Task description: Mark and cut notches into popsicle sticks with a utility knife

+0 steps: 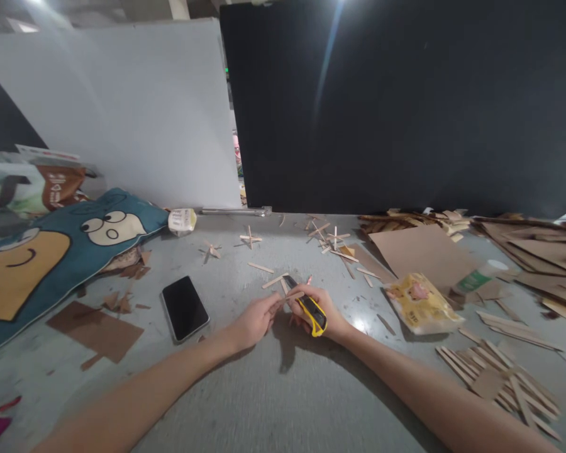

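My right hand is closed around a yellow and black utility knife, its blade end pointing away from me and to the left. Pinched in the fingers of my left hand is a thin wooden stick, which reaches across to my right fingertips. Just beyond the hands lie loose wooden sticks, one short stick among them. Farther back stand small crossed stick pieces, such as a star-shaped one and another cluster.
To the left are a black phone, brown cardboard and a blue cartoon cushion. A yellow packet, a green-labelled bottle and a pile of wooden strips lie to the right. Dark and white panels stand behind.
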### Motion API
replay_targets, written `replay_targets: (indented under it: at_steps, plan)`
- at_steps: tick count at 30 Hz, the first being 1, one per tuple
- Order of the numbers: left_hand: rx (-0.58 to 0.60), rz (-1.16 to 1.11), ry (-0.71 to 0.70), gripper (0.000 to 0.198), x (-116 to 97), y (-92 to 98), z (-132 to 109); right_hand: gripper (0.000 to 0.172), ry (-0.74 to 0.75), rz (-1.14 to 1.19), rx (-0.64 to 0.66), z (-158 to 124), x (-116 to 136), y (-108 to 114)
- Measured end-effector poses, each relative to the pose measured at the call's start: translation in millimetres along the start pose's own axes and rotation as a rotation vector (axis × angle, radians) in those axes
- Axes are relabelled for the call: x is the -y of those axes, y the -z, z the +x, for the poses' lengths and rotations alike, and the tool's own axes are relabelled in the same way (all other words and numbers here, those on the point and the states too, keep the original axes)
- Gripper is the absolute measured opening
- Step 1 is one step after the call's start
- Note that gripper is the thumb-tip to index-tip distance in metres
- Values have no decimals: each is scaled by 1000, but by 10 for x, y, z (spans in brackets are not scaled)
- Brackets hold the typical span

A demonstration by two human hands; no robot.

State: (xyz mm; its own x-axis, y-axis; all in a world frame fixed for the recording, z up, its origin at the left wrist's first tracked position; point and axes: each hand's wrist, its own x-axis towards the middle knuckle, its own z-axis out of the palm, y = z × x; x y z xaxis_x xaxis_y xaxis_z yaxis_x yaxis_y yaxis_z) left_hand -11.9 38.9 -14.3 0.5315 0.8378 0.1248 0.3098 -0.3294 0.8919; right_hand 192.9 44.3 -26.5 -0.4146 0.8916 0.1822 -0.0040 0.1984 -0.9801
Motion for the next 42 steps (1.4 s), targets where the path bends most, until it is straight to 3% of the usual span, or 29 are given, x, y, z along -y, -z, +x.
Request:
replay_targets:
  at_steps: [3, 5, 10, 13, 20, 23, 26, 32, 36, 42]
  plan:
    - [67, 110, -126, 20, -46, -9, -57, 32, 43, -44, -40, 13, -39, 10]
    - [95, 124, -115, 21, -59, -30, -81, 31, 57, -56, -27, 15, -46, 13]
    - [-93, -168, 92, 48, 47, -44, -5, 35, 45, -21, -56, 2, -16, -29]
    - [-195, -356, 115, 53, 100, -24, 63, 33, 47, -74, -87, -9, -30, -50]
    - [-223, -366, 153, 53, 55, -29, 66, 16, 197, -308, 60, -92, -102, -18]
    - [-225, -382, 176, 52, 62, -36, 67, 42, 276, -335, 115, -120, -65, 6]
    - [-247, -388, 206, 49, 77, -38, 75, 52, 302, -296, 89, -135, -20, 37]
    - [-265, -394, 202, 44, 34, -45, 71, 40, 274, -316, 1, -151, 12, 80]
    - [-270, -422, 236, 39, 22, -49, 70, 41, 279, -428, 8, -154, 41, 77]
    - [-292, -449, 258, 43, 69, -62, 75, 38, 309, -358, 21, -163, -1, 34]
